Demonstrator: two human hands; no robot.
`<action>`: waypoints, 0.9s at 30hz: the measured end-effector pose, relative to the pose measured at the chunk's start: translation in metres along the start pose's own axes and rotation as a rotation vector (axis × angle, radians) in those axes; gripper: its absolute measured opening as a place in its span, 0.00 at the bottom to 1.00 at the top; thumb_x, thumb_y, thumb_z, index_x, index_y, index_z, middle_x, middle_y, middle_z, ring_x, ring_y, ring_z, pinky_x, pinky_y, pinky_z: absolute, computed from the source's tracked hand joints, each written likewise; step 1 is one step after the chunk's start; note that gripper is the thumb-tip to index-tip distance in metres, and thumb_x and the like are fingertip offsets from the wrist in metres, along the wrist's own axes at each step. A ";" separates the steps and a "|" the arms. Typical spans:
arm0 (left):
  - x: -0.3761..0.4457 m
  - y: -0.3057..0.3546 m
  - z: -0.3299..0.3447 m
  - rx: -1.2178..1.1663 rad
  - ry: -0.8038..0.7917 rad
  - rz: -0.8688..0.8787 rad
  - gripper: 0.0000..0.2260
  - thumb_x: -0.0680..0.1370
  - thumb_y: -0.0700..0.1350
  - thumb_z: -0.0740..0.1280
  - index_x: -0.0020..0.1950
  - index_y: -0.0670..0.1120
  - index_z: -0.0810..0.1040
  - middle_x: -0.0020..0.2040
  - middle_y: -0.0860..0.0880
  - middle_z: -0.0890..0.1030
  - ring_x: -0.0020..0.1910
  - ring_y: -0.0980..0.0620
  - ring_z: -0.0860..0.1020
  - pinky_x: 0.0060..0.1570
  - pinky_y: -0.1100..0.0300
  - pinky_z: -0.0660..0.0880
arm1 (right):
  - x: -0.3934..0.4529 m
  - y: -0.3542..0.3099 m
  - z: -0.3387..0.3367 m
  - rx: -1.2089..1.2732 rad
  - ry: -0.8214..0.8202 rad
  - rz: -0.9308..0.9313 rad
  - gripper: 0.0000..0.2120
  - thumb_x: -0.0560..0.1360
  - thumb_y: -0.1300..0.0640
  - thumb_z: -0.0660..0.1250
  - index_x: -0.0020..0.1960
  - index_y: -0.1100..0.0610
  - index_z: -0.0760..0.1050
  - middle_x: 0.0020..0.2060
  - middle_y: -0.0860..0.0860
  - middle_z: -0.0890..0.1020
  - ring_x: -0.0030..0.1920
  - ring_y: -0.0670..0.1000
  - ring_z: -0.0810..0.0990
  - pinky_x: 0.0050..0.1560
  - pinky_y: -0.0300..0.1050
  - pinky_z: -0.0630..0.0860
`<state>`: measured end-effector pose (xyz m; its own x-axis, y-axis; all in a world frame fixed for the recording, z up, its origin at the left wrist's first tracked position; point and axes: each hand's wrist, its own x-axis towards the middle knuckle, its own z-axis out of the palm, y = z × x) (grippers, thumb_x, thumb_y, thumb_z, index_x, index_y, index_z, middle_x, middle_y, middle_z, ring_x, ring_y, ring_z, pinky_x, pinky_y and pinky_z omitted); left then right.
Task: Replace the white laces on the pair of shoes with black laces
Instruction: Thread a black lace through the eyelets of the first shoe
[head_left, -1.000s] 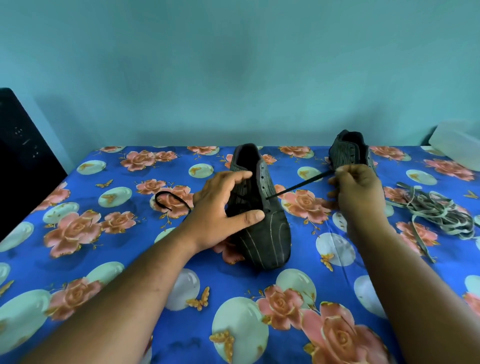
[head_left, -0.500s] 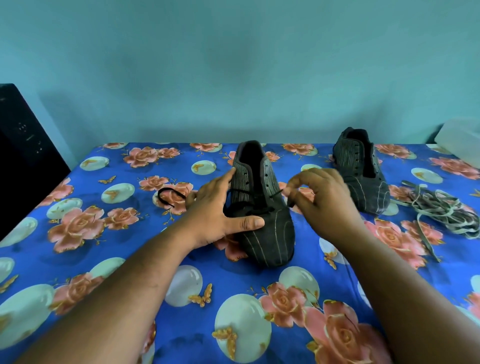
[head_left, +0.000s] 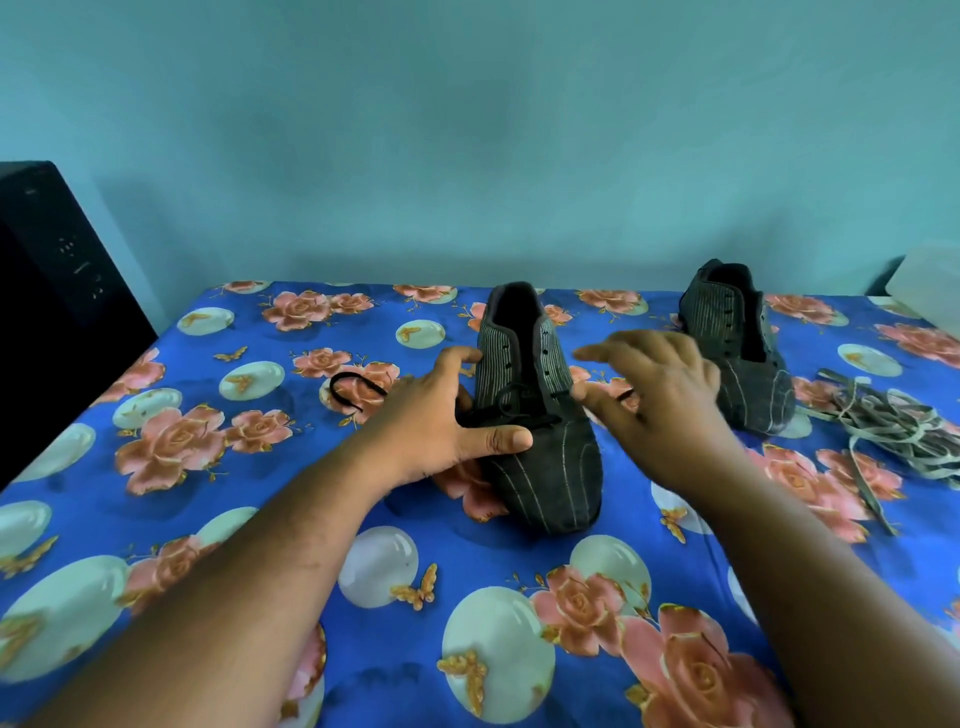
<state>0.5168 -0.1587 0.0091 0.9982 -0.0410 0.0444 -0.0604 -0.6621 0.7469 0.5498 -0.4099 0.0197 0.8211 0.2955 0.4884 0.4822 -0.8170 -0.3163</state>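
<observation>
Right hand (head_left: 660, 395) has let go of the thin black lace (head_left: 511, 410), fingers now spread; left hand (head_left: 441, 421) grips the near dark striped shoe (head_left: 540, 447) mid-worktop; only lowest eyelets laced; far shoe (head_left: 737, 348) unlaced; removed white laces (head_left: 893, 426) lie right.

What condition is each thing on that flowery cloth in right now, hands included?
near shoe: upright, black lace through lowest eyelets only
far shoe: upright, no lace visible
black lace: loose end looped on the cloth
white laces: removed, heaped
left hand: steadying the near shoe
right hand: fingers spread, holding nothing
</observation>
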 end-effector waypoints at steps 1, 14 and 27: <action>-0.001 -0.001 0.000 -0.038 -0.002 -0.012 0.46 0.55 0.78 0.74 0.68 0.64 0.64 0.47 0.53 0.82 0.49 0.49 0.82 0.55 0.41 0.79 | -0.002 -0.003 0.004 0.008 -0.027 -0.055 0.17 0.77 0.35 0.63 0.61 0.39 0.79 0.60 0.42 0.77 0.66 0.52 0.67 0.59 0.50 0.57; -0.006 0.008 0.000 0.202 0.045 0.062 0.38 0.59 0.80 0.68 0.61 0.62 0.64 0.40 0.60 0.81 0.34 0.59 0.82 0.58 0.46 0.75 | 0.006 0.038 -0.016 -0.074 0.203 0.423 0.09 0.80 0.48 0.66 0.54 0.52 0.80 0.57 0.53 0.81 0.64 0.61 0.68 0.60 0.60 0.62; 0.006 -0.011 0.005 -0.186 0.052 0.211 0.04 0.78 0.52 0.73 0.45 0.54 0.81 0.46 0.52 0.80 0.48 0.55 0.79 0.50 0.58 0.73 | -0.003 0.003 0.008 0.024 -0.012 -0.091 0.11 0.80 0.42 0.64 0.59 0.41 0.81 0.58 0.41 0.79 0.65 0.53 0.69 0.61 0.52 0.58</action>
<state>0.5234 -0.1550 -0.0020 0.9625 -0.1217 0.2425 -0.2706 -0.4937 0.8264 0.5512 -0.4087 0.0109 0.7768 0.3743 0.5064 0.5624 -0.7741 -0.2907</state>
